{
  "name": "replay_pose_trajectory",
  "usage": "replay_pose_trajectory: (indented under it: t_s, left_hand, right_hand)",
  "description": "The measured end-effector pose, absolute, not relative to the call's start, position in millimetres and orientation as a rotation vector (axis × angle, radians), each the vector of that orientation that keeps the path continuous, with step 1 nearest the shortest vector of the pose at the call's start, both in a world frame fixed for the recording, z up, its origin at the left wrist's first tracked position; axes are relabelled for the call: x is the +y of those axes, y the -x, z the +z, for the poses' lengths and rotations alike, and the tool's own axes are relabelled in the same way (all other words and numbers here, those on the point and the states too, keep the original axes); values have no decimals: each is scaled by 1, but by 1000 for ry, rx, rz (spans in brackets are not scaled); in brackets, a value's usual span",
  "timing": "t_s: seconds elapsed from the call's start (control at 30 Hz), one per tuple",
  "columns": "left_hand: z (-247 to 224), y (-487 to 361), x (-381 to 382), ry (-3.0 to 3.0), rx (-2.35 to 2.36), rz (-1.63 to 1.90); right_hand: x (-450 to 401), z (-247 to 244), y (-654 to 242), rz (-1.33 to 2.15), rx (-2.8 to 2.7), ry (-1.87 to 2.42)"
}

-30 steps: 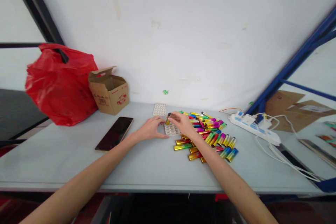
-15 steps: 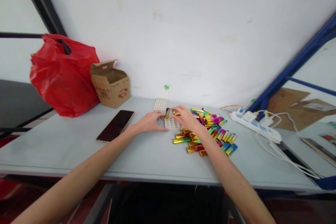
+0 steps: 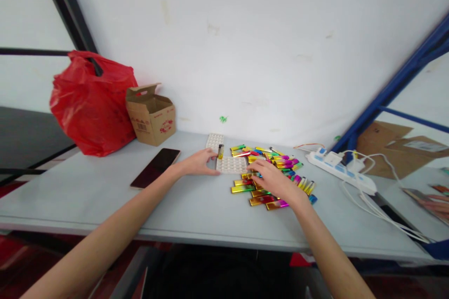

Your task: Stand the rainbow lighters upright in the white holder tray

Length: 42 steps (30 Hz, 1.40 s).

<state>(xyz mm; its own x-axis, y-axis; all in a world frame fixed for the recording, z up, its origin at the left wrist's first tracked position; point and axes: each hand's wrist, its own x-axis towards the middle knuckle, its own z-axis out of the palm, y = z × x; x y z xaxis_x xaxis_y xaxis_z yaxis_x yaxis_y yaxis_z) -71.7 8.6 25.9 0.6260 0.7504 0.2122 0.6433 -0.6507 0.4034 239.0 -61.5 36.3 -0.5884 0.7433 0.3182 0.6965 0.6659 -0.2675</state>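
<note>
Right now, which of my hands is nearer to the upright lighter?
Left. The left hand is at the left edge of the white tray, fingers close beside the upright lighter; contact is unclear. The right hand is farther, over the lighter pile at the tray's right.

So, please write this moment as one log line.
left hand: at left edge of dimpled tray | right hand: over lighter pile | upright lighter: tray's far-left corner

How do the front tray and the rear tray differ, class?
The front tray lies between the left hand and right hand; the rear tray lies beyond them, nearer the wall. The front tray has a lighter upright at its far left corner; the rear tray shows none. Both are pale, with rows of round hollows.
</note>
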Motion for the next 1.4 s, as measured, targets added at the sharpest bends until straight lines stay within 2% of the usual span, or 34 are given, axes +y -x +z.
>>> replay_pose_trajectory:
  t_s: [0.17, 0.43, 0.53, 0.73, 0.8, 1.2, 1.4]
  left_hand:
    - [24, 71, 9, -2554, 1149, 538]
    - [25, 69, 7, -2576, 1141, 521]
    - [25, 68, 6, -2584, 1144, 518]
    - [26, 69, 5, -2582, 1143, 512]
    - [26, 69, 6, -2581, 1142, 512]
    - [25, 69, 9, -2571, 1134, 539]
    - [26, 68, 9, -2577, 1152, 498]
  right_hand:
    - [-49, 33, -244, 138, -2514, 1154]
    - [-30, 68, -229, 317, -2186, 1113]
    - [-13, 70, -217, 500, -1994, 1050]
    - [5, 42, -189, 1182, -1302, 873]
    - [4, 33, -185, 1267, -1234, 867]
    - [-12, 26, -174, 1236, -1476, 935]
    - [-12, 22, -168, 811, -1623, 1059]
